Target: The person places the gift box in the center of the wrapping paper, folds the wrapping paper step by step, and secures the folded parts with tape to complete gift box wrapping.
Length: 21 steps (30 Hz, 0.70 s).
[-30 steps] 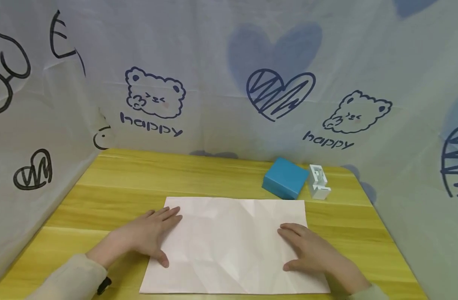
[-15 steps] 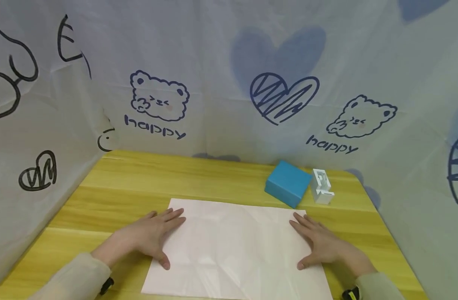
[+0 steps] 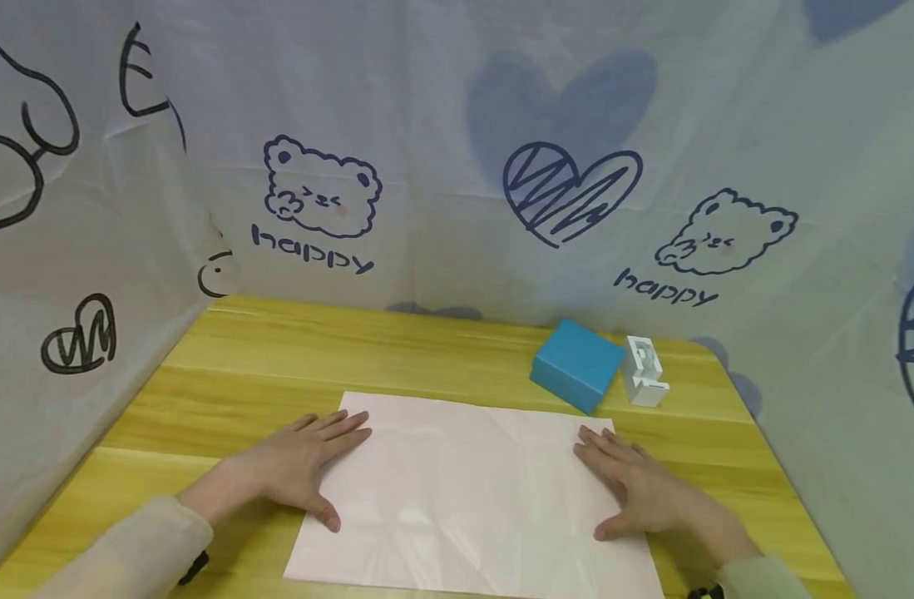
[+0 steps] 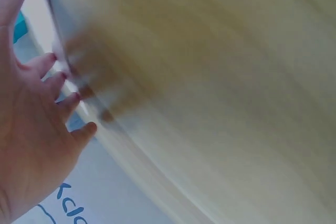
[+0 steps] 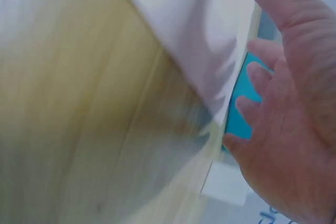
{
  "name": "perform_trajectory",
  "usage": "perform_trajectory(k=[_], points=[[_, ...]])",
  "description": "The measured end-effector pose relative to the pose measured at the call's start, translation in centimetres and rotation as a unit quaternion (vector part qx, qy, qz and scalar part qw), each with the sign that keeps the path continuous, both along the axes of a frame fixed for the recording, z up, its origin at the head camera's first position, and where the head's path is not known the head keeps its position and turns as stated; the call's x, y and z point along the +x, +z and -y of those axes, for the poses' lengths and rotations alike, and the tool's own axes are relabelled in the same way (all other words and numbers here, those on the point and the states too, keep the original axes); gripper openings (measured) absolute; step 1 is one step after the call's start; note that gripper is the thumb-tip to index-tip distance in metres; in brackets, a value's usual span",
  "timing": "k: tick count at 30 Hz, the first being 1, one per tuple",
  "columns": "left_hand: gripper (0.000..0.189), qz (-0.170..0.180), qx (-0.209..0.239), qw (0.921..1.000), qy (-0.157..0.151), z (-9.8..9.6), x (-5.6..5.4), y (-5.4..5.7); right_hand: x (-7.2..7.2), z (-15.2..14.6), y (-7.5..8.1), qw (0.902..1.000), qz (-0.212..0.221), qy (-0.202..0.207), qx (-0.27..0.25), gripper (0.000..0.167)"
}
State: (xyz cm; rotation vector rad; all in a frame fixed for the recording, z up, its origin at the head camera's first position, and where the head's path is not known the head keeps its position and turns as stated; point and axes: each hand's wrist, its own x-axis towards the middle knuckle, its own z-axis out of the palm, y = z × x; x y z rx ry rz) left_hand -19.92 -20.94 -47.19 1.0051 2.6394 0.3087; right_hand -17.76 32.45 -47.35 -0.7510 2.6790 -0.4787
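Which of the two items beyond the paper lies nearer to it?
The blue box: its near corner is by the paper, while the white item sits apart, farther right.

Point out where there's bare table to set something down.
Widest: the table left of the blue block, between the white sheet and the backdrop. A narrower bare strip runs along the table's right edge, past the white piece and right hand. Crowded: around the block and white piece, and at the sheet's sides, where the left hand and right hand lie.
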Motion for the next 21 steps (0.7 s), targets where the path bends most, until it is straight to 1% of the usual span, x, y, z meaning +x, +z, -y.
perform_trajectory(k=[4,6,9,12,15,16,21], points=[[0.127,-0.016,0.010,0.9997,-0.017,0.3,0.1,-0.2,0.8,1.0,-0.3,0.9988,-0.031,0.037,-0.007,0.117],[0.120,-0.024,0.007,0.9993,-0.028,0.3,0.4,-0.2,1.1,1.2,-0.5,0.9981,-0.044,0.043,-0.003,0.118],[0.109,-0.035,0.004,0.9984,-0.044,-0.1,0.9,0.1,1.3,1.2,-0.7,0.9980,-0.047,0.042,-0.002,0.119],[0.105,-0.045,0.004,0.9974,-0.056,-0.5,1.6,0.2,1.3,1.1,-0.8,0.9979,-0.047,0.042,-0.009,0.117],[0.110,-0.045,0.006,0.9973,-0.058,-0.5,1.9,0.1,1.3,1.0,-0.9,0.9977,-0.046,0.047,-0.017,0.115],[0.112,-0.039,0.004,0.9976,-0.056,-0.5,1.9,0.0,1.3,0.9,-0.9,0.9978,-0.043,0.047,-0.020,0.116],[0.119,-0.013,0.005,0.9988,-0.046,-0.1,1.7,-0.4,1.3,0.5,-0.9,0.9992,-0.002,0.028,-0.027,0.129]])
